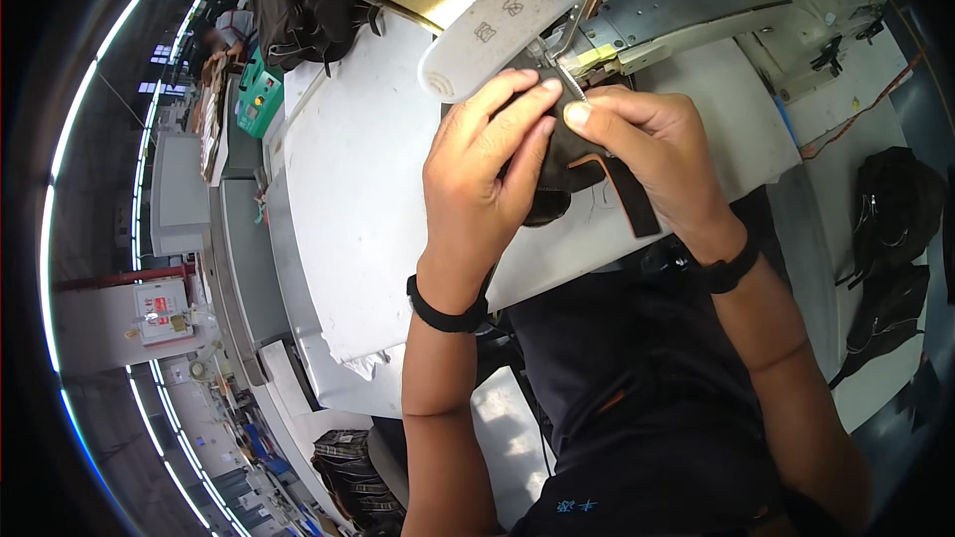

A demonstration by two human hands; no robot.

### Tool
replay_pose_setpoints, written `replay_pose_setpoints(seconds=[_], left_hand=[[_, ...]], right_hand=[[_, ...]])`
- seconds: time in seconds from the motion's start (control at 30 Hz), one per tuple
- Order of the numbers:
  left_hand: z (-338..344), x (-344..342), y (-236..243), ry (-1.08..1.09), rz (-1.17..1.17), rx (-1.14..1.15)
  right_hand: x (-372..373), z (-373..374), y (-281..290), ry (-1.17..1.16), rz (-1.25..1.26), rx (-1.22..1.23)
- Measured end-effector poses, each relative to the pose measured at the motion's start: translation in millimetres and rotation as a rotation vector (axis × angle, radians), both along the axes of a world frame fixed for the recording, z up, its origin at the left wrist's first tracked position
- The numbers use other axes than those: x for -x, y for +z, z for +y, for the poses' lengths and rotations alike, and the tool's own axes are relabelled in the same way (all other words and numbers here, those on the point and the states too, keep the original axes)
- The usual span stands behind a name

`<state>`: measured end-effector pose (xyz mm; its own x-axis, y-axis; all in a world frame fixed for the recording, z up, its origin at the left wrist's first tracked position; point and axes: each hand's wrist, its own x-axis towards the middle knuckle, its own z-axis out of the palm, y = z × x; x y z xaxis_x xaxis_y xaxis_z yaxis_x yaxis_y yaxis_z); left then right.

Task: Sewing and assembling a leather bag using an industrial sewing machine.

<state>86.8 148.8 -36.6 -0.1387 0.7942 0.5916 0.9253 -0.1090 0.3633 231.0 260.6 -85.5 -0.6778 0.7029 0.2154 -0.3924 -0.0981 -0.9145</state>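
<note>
A dark leather or fabric piece (565, 139) lies under the sewing machine's head, partly covered by my hands. My left hand (482, 144) rests on its left side, fingers stretched out and pressing it down near the needle area. At its right edge, my right hand (657, 144) pinches a zipper (571, 83) with pale teeth between thumb and forefinger. A dark strap with an orange edge (629, 197) hangs below the right hand. The sewing machine (676, 20) has its arm reaching in from the right. The needle itself is hidden.
A white rounded guard plate (512, 25) sits just above my left hand. The white table (348, 209) extends left. Dark bags lie at the back left (298, 15) and far right (895, 209). A green box (261, 94) stands near another person (231, 35).
</note>
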Motion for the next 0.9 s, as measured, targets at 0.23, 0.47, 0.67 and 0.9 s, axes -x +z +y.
replay_pose_setpoints(seconds=[0.23, 0.47, 0.67, 0.9], left_hand=[[0, 1, -2, -0.051, 0.038, -0.067], [2, 2, -2, -0.001, 0.048, -0.042], [5, 5, 0, -0.004, -0.002, -0.023], [-4, -19, 3, 0.030, 0.125, 0.067]], right_hand=[[3, 1, 6, 0.049, -0.043, 0.110], [5, 6, 13, 0.083, -0.116, 0.174], [14, 4, 11, -0.037, -0.055, 0.072], [-2, 6, 2, -0.021, -0.219, -0.067]])
